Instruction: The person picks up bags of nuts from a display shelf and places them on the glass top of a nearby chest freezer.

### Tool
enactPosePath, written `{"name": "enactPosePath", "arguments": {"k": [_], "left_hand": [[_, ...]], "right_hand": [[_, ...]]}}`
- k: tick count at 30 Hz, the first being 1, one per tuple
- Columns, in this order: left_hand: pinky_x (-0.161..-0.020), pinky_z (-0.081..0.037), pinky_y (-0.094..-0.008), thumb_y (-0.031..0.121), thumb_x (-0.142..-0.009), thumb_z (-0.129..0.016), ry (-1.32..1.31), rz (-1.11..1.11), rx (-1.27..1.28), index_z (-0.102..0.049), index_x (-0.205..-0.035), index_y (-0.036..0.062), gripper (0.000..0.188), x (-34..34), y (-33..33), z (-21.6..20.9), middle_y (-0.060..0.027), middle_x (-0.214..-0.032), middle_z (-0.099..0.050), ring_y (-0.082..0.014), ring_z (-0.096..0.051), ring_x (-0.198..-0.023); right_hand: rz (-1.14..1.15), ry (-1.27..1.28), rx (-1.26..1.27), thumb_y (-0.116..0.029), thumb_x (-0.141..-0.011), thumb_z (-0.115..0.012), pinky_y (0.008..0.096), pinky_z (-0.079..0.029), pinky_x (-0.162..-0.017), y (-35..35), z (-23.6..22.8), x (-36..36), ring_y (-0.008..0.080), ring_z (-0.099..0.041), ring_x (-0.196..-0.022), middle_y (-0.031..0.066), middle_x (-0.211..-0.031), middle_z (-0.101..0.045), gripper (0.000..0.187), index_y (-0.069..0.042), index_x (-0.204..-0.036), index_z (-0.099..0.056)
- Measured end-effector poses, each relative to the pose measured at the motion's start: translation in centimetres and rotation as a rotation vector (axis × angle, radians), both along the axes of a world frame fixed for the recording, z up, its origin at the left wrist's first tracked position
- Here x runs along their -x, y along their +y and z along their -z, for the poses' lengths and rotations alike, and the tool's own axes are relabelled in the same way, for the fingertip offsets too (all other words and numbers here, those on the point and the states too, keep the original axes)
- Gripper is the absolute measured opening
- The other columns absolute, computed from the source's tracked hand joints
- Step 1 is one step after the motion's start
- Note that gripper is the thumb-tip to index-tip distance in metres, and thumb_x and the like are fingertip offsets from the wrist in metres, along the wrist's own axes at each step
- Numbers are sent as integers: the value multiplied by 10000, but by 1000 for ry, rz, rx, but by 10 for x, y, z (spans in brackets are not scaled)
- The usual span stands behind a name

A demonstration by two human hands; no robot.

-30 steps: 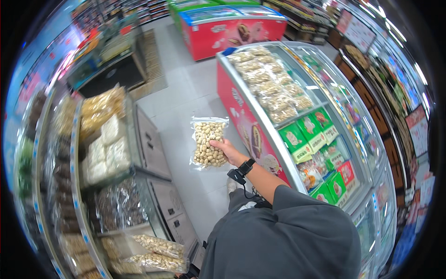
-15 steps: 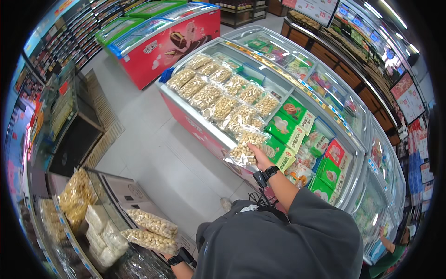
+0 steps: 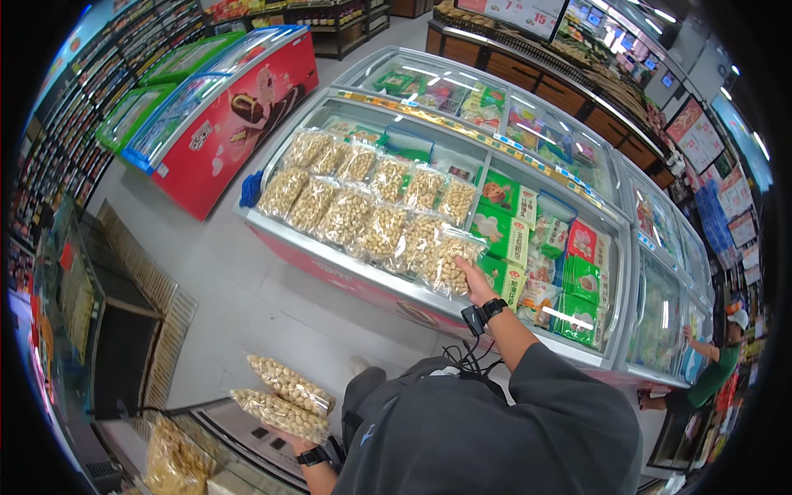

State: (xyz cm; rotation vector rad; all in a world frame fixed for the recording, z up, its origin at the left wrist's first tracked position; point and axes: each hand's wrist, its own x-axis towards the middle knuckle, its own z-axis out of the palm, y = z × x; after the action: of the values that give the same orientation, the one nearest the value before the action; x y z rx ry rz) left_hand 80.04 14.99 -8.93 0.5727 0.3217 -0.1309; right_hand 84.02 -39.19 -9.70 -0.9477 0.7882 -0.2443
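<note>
My right hand (image 3: 476, 283) is closed on the edge of a clear bag of small beige, nut-like pieces (image 3: 445, 262). That bag rests at the near right end of several like bags (image 3: 383, 229), laid in two rows across the top of a chest freezer (image 3: 363, 280). Low at the left, my left hand (image 3: 289, 442) supports two more such bags (image 3: 289, 404), one above the other. Its fingers are mostly hidden beneath them.
Green and red food packs (image 3: 503, 223) lie inside the freezer to the right. A red freezer (image 3: 231, 124) stands at the far left. Behind my left hand is a shelf with a yellowish bag (image 3: 177, 462). A person in green (image 3: 716, 375) stands at the far right.
My right hand has lowered its bag from the freezer's front edge into line with the rows. My view has turned right, and my left hand with its two bags has come away from the shelf.
</note>
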Motion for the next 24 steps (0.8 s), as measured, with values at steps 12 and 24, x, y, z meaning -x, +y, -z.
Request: {"name": "enactPosePath", "arguments": {"k": [12, 24], "left_hand": [[-1046, -346, -488, 668, -846, -376, 10, 431, 18, -416, -1352, 130, 740, -204, -24, -37, -75, -1413, -380, -307, -389, -1273], [-1091, -287, -474, 667, -845, -392, 71, 660, -12, -275, -1442, 105, 828, -333, -163, -54, -126, -1466, -309, -331, -331, -1319]], "right_hand": [[237, 201, 315, -378, -746, -748, 304, -392, -536, -85, 34, -134, 116, -485, -655, 25, -812, -570, 551, 40, -1057, -569], [182, 703, 829, -439, -724, -692, 386, -492, -740, -196, 115, -207, 302, -650, -845, 222, -918, -658, 613, 102, -1000, -606]]}}
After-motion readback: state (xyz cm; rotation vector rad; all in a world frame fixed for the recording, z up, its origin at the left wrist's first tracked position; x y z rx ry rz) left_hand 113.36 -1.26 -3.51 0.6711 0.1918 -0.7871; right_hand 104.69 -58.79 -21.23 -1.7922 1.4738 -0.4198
